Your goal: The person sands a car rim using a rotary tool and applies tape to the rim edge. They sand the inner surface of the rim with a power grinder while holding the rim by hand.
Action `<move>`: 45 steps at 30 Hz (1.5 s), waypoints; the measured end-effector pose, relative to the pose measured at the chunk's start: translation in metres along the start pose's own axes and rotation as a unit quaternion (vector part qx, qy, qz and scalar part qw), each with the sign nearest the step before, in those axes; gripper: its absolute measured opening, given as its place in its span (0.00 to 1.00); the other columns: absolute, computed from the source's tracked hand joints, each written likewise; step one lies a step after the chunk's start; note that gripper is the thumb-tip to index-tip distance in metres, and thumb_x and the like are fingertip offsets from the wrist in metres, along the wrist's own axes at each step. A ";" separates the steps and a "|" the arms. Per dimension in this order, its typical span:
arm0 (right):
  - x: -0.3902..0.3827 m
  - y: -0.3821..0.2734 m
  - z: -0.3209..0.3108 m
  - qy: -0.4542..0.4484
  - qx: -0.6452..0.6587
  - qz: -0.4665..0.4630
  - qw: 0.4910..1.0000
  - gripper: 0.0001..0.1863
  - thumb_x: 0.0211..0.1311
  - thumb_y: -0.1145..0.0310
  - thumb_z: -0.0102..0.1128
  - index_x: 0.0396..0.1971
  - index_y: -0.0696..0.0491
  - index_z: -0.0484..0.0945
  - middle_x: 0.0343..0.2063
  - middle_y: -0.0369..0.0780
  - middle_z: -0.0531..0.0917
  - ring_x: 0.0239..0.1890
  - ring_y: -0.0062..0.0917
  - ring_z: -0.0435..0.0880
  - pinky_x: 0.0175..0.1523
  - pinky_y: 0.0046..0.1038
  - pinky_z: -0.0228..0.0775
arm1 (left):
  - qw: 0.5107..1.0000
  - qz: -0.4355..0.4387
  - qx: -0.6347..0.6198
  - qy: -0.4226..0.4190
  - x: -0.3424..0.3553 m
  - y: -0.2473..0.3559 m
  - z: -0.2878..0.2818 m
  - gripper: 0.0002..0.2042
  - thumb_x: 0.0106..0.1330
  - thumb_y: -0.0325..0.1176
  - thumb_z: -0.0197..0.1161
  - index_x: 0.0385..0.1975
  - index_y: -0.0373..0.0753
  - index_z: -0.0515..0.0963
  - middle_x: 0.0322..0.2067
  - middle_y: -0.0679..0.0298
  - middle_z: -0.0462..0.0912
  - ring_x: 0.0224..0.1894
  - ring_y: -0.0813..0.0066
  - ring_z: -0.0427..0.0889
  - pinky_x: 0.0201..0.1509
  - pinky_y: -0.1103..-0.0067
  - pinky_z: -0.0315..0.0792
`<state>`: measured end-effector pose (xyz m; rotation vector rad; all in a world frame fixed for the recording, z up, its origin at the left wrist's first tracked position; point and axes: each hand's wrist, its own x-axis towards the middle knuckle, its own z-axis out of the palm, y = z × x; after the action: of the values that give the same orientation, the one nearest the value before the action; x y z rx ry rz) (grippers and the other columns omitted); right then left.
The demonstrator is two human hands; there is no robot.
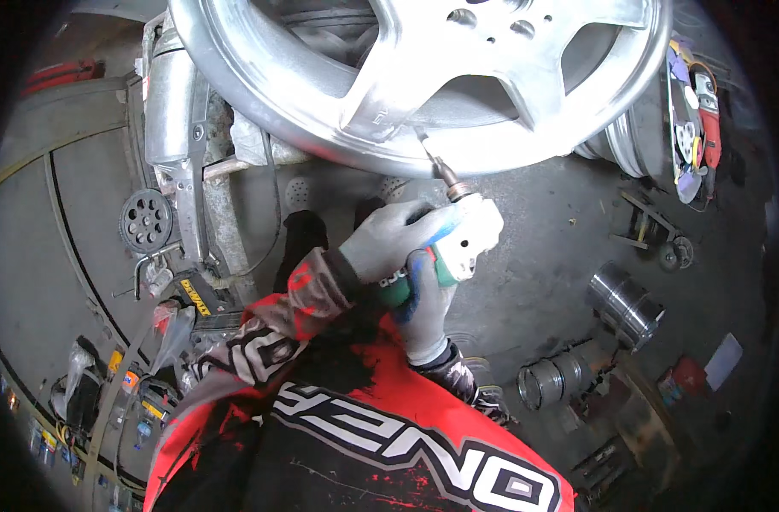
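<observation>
Both my hands wear grey gloves with blue palms. They are closed around a green angle grinder (479, 235) with a silver head. My left hand (391, 241) wraps the grinder near its head, and my right hand (428, 311) grips the body lower down. A slim pointed bit (441, 167) sticks out from the head. Its tip lies over the outer lip of a large silver alloy wheel (321, 128), close to the foot of one spoke; I cannot tell whether it touches. The wheel spans the top of the view, its spokes bare and shiny.
A metal stand with a silver cylinder (169, 107) rises at the left. Below it are a black toothed pulley (146, 220) and a yellow-black tool case (200, 297). A red grinder (709, 111) hangs at the right. Metal barrels (624, 305) lie on the floor.
</observation>
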<state>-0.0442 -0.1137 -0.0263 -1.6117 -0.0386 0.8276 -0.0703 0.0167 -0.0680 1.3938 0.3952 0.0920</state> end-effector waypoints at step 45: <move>0.028 -0.033 -0.023 0.043 0.054 0.003 0.998 0.14 0.65 0.76 0.64 0.49 0.53 0.75 0.42 0.34 0.78 0.43 0.17 0.78 0.50 0.24 0.71 | 0.978 0.174 0.114 0.001 0.034 0.000 0.029 0.24 0.69 0.34 0.58 0.65 0.35 0.71 0.60 0.58 0.76 0.63 0.65 0.75 0.63 0.72 0.69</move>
<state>0.0027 -0.1122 -0.0117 -1.5440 0.0724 0.7519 -0.0291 -0.0006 -0.0723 1.6805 0.1623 0.3423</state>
